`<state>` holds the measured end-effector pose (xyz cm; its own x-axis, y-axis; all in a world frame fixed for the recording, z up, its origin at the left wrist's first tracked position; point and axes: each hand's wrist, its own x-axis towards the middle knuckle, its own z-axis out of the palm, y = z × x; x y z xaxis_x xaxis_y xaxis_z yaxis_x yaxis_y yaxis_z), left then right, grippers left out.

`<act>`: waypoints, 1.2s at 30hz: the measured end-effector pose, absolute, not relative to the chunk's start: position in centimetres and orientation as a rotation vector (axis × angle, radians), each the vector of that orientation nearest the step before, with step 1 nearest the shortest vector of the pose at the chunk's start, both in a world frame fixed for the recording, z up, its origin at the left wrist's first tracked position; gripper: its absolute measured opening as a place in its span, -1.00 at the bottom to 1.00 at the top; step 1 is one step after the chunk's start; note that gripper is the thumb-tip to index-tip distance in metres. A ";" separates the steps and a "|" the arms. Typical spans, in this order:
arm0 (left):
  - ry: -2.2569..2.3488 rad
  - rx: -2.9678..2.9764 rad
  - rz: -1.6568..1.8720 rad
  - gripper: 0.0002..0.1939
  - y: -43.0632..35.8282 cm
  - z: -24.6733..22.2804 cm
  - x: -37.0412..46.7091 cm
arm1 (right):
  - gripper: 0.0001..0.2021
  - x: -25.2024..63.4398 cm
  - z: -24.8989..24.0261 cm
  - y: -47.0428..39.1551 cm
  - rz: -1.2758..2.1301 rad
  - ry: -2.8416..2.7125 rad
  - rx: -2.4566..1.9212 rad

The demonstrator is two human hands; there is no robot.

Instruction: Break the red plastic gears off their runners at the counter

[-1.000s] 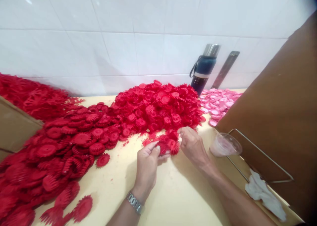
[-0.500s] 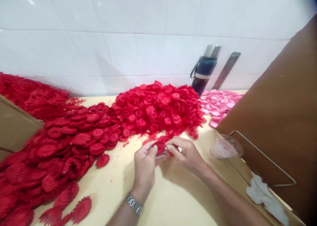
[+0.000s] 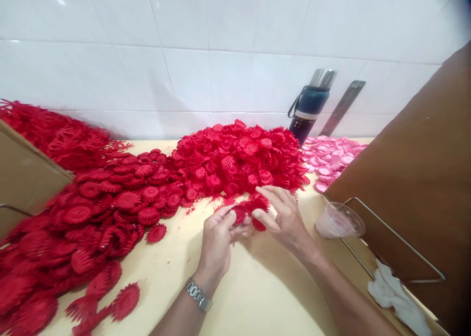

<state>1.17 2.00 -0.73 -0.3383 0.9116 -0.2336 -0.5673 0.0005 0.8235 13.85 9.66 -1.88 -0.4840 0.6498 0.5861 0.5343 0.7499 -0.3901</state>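
Where the hands meet, at centre frame: a small clump of red toothed discs [image 3: 247, 212] lies on the tan table [image 3: 257, 287], just below the big red heap [image 3: 239, 159].
Left hand [image 3: 218, 243]: thumb and forefinger pinched together on a disc at the clump's left edge (a metal watch [image 3: 199, 296] sits on the wrist).
Right hand [image 3: 283, 218]: fingers spread apart, resting over the clump's right side.
Left of frame: a wider spread of red discs [image 3: 91, 213] beside a cardboard box [image 3: 22, 179].
Upper right: a dark flask [image 3: 309, 108] against the white tiles, pink discs [image 3: 329, 157] beside it.
Right edge: a plastic cup [image 3: 340, 220], a white cloth [image 3: 399, 299].
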 end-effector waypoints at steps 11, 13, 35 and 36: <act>1.071 0.629 1.490 -0.78 1.7 -1.2 2.0 | -0.94 13.0 -1.3 8.2 0.749 -2.138 -0.754; 1.133 0.624 1.504 -0.78 1.8 -1.5 2.0 | -0.89 13.0 -1.4 8.2 0.761 -2.142 -0.746; 1.318 0.586 1.528 -0.81 1.9 -1.3 1.6 | -0.71 14.3 -2.3 10.2 0.070 -2.190 -1.047; 1.316 0.566 1.518 -0.80 1.9 -1.2 1.6 | -0.71 14.3 -2.2 10.2 0.051 -2.196 -1.043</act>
